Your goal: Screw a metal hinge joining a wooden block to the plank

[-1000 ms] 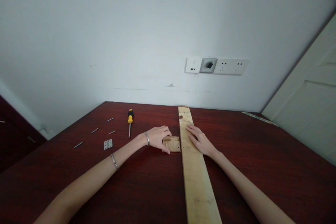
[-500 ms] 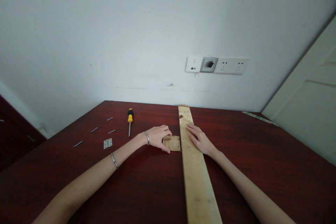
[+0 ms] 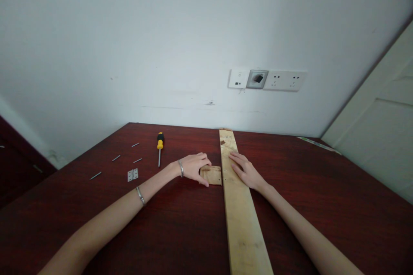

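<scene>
My left hand grips a small wooden block by its left end, thumb on the near side and fingers on the far side. The block lies flat, its right end against or very close to the left edge of a long wooden plank; small dark holes show near that end. My right hand rests on the plank with its fingers stretched out flat across the top. Left of my left hand lie a metal hinge and a yellow-and-black screwdriver.
Several screws or nails, one of them a long screw, are scattered at the left of the dark red table. The plank's far end meets the white wall, which carries a row of sockets. A pale door stands at the right.
</scene>
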Available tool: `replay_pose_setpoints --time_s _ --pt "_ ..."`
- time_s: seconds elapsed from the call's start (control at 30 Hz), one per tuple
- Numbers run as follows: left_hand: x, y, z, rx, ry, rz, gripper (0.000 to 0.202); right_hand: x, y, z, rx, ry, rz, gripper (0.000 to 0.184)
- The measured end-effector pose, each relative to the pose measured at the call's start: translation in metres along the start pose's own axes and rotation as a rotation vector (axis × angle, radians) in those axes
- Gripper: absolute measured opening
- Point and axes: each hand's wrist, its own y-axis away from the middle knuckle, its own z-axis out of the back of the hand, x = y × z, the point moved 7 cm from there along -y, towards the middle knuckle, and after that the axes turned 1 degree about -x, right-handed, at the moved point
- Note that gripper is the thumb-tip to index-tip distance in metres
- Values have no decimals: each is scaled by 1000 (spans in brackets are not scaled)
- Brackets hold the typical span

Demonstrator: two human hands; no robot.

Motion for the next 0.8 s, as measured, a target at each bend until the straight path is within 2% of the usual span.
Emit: replay_pose_setpoints --time_s 0.2,0.37,0.47,0.53,0.63,0.73,0.8 --pt "0 0 1 3 13 4 71 0 0 0 -3 -5 2 42" --pt "1 1 -2 14 43 10 79 0 0 0 -8 -7 -2 42" --pt "3 1 4 29 72 30 78 0 0 0 -7 -4 -2 42" --pt "5 3 20 -5 76 25 66 -1 0 0 -4 -2 -3 42" --pt "12 15 65 -180 69 11 40 -2 0 -1 0 1 -5 42" --pt "27 40 106 -288 32 36 31 -3 0 -1 4 1 -9 41" --pt "41 62 121 -287 -12 85 27 -3 0 0 11 -1 -11 42"
